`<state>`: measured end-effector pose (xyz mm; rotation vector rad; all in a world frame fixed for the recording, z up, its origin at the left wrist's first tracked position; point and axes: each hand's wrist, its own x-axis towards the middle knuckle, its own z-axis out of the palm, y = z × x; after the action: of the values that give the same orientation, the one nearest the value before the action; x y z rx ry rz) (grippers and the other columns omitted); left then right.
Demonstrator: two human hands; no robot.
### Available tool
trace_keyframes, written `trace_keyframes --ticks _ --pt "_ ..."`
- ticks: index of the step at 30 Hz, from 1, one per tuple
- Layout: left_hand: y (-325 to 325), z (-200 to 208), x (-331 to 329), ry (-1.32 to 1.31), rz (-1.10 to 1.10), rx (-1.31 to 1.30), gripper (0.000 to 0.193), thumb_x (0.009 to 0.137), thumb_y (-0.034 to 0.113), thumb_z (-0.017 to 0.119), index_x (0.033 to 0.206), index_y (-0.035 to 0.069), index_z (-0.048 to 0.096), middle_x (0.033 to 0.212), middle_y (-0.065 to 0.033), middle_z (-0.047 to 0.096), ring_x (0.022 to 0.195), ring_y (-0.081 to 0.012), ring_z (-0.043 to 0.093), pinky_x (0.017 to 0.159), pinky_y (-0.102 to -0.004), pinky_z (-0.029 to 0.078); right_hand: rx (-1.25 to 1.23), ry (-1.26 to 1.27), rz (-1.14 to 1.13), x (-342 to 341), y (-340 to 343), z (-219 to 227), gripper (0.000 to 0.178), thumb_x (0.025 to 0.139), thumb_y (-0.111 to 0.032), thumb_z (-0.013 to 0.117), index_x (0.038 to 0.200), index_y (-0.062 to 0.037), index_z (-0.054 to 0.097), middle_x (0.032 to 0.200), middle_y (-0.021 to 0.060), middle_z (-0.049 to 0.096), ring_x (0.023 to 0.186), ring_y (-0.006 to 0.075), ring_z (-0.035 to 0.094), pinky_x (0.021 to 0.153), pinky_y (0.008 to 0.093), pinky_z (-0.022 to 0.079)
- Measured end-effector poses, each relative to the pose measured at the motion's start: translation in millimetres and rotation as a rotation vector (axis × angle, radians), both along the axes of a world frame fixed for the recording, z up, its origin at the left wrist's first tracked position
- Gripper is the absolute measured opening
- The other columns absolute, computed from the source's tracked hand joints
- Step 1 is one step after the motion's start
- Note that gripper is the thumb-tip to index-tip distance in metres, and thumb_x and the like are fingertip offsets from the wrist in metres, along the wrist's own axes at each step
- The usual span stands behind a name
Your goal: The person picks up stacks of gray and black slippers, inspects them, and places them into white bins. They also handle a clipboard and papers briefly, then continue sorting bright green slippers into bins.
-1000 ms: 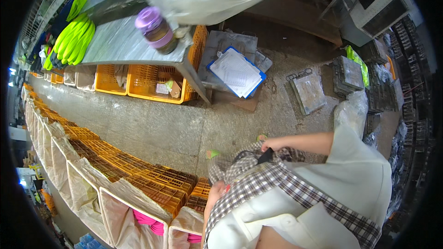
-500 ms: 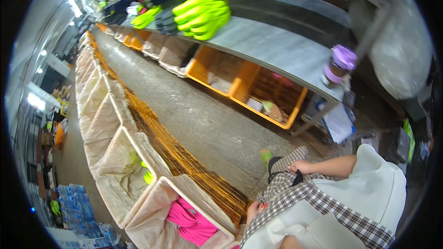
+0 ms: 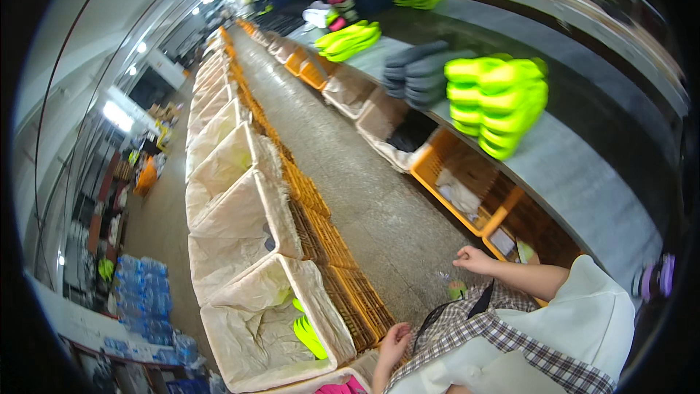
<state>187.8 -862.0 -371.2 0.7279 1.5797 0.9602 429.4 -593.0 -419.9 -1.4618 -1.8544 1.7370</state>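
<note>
My right hand (image 3: pixel 474 260) hangs in front of my checked apron, over the aisle, its fingers loosely bent with nothing visible in them. Lower down, my left hand (image 3: pixel 394 341) is beside the orange crates (image 3: pixel 350 299), fingers slightly curled, also with nothing visible in it. Nearest to it are cloth-lined bins; one bin (image 3: pixel 255 321) holds bright yellow knitted pieces (image 3: pixel 310 332). Pink knitted pieces (image 3: pixel 341 387) show in another at the lower edge. On the metal table (image 3: pixel 605 190) to the right lie a neon-yellow stack, apparently gloves (image 3: pixel 496 98), and a dark grey stack (image 3: pixel 417 73).
A long row of lined bins (image 3: pixel 226 211) runs away on the left of the grey aisle floor (image 3: pixel 364 204). Orange crates (image 3: pixel 456 204) stand under the table. A purple-lidded cup (image 3: pixel 656 277) is at far right. Blue water bottles (image 3: pixel 143 295) are stacked at left.
The view has turned right and moved forward along the aisle, bringing the glove stacks closer. My right hand has come away from my apron; my left hand has swung out slightly.
</note>
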Motion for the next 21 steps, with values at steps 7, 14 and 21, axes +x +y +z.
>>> trace_keyframes --ticks 7,14,21 --pt "106.2 7.9 -121.4 0.200 0.143 -0.352 0.034 0.086 0.017 0.062 0.115 0.000 0.055 0.100 -0.0106 0.064 0.087 -0.0155 0.061 0.077 -0.0279 0.048 0.022 0.283 0.059 -186.0 166.8 81.2 0.030 0.088 -0.027 0.060 0.100 0.0001 0.056 0.069 0.0050 0.062 0.058 0.0104 0.055 0.053 0.0252 0.044" --pt "241.5 -9.2 -302.1 0.467 -0.224 -0.175 0.037 0.083 0.023 0.062 0.111 -0.001 0.056 0.100 -0.0196 0.063 0.095 -0.0307 0.061 0.081 -0.0370 0.047 0.200 0.544 -0.163 -345.7 316.4 160.3 0.030 0.090 -0.022 0.057 0.111 -0.0021 0.050 0.070 0.0048 0.059 0.057 0.0077 0.050 0.051 0.0209 0.038" --pt "415.8 56.6 -445.8 0.868 -0.513 -0.076 0.039 0.084 0.026 0.059 0.115 0.003 0.054 0.104 -0.0180 0.060 0.098 -0.0329 0.057 0.081 -0.0411 0.047 0.536 0.883 -0.511 -445.4 514.1 248.8 0.059 0.081 -0.007 0.062 0.132 -0.0054 0.032 0.119 0.0106 0.049 0.094 0.0129 0.051 0.075 0.0248 0.045"
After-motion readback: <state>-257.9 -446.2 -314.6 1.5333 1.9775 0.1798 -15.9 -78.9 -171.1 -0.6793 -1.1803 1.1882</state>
